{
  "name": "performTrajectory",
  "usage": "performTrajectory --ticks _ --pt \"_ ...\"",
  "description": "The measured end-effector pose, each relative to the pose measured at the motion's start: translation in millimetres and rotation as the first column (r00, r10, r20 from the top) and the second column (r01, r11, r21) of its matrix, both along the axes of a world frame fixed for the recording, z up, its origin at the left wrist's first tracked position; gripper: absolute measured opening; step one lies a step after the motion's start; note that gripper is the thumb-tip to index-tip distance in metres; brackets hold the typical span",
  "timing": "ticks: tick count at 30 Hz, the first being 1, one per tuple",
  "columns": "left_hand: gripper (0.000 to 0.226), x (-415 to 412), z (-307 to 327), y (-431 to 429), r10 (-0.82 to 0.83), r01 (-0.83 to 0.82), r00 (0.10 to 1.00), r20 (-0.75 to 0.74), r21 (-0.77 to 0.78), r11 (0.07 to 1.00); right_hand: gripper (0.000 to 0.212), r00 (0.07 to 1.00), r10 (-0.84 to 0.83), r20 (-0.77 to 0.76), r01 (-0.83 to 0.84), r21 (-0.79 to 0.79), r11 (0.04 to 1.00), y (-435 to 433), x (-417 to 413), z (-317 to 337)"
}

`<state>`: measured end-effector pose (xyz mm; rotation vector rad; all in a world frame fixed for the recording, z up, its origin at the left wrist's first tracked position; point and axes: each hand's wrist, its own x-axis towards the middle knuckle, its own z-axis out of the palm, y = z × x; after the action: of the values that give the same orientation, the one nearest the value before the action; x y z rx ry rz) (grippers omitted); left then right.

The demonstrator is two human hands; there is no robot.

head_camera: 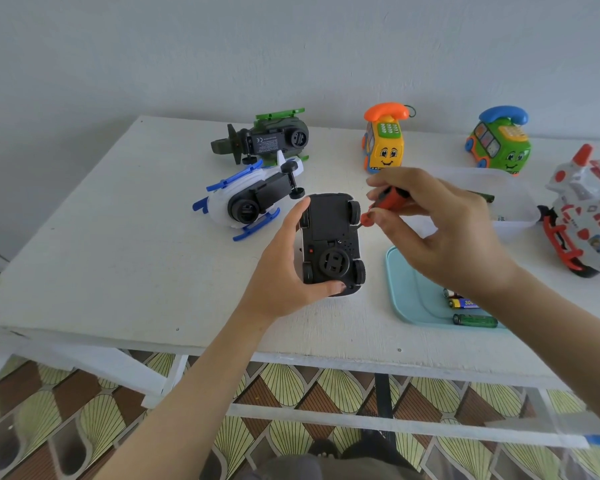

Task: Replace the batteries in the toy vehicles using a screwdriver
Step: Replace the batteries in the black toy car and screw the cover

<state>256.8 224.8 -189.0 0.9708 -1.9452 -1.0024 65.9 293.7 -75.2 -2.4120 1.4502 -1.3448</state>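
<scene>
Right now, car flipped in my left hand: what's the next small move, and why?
Probably bring the screwdriver in the right hand onto the battery cover: it looks closed, and the left hand holds the car underside up with the tool beside it.

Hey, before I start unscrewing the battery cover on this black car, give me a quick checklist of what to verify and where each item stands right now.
1. Toy car turned underside up: ok.
2. Left hand grips the car: ok.
3. Screwdriver held in the right hand: ok.
4. Screwdriver tip seated in a screw: cannot tell; the tip and any screw are too small to make out.
5. Battery cover in place: ok, it looks closed.
6. Batteries waiting in the teal tray beside the car: ok.
</scene>
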Motion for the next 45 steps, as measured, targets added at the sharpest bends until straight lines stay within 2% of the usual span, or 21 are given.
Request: performTrajectory --ticks 6,13,16,21,26,28,32,35,37,40,45 --pt "0.111 -0.3 1.4 0.4 0.002 -0.002 1.000 -0.005 0.001 1.000 0.026 0.999 -0.021 0.049 0.021 -0.009 1.000 2.8 2.1 -3.9" --pt "0.111 -0.6 0.4 0.3 -0.001 0.001 1.000 0.001 0.000 1.000 0.037 0.998 -0.033 -0.045 0.029 -0.097 0.995 2.0 4.7 -2.3" --pt "0.112 -0.4 0.3 0.0 0.005 -0.005 1.000 0.006 -0.003 1.000 0.034 1.000 0.002 0.004 -0.002 -0.075 0.997 1.1 4.4 -1.2" --pt "0.112 -0.6 0.2 -0.2 0.008 -0.008 1.000 0.008 -0.001 1.000 0.032 0.975 0.050 0.216 -0.055 0.016 0.998 1.3 7.3 3.8" --pt "0.112 -0.4 -0.2 -0.9 0.005 -0.005 1.000 0.011 -0.007 1.000 0.024 0.997 -0.013 0.075 0.023 -0.126 0.992 -1.9 5.0 2.3" --pt "0.113 -0.7 0.0 -0.8 0.008 -0.008 1.000 0.014 -0.006 1.000 0.027 0.999 -0.031 0.036 0.036 -0.153 0.988 -2.1 3.6 -0.6" --pt "0.113 -0.7 0.6 -0.6 0.009 -0.010 1.000 0.006 0.004 1.000 0.032 0.989 0.056 0.139 -0.048 -0.064 0.997 -1.9 5.9 -0.1" --pt "0.113 -0.6 2.1 0.2 0.010 -0.010 1.000 0.002 0.006 1.000 0.028 0.979 0.052 0.195 -0.047 -0.028 0.998 -1.6 7.3 3.3" --pt "0.113 -0.5 2.4 0.4 0.010 -0.011 1.000 0.007 0.003 1.000 0.026 0.984 0.019 0.180 -0.005 -0.074 0.997 -0.8 6.6 3.5" --pt "0.113 -0.6 1.5 0.5 0.013 -0.013 1.000 0.008 0.004 1.000 0.031 0.996 -0.035 0.078 0.047 -0.151 0.987 -1.6 5.3 0.3" --pt "0.111 -1.2 -0.7 -0.2 0.008 -0.008 1.000 0.006 -0.007 1.000 0.034 0.989 0.066 0.129 -0.059 -0.054 0.997 0.4 5.7 0.9"
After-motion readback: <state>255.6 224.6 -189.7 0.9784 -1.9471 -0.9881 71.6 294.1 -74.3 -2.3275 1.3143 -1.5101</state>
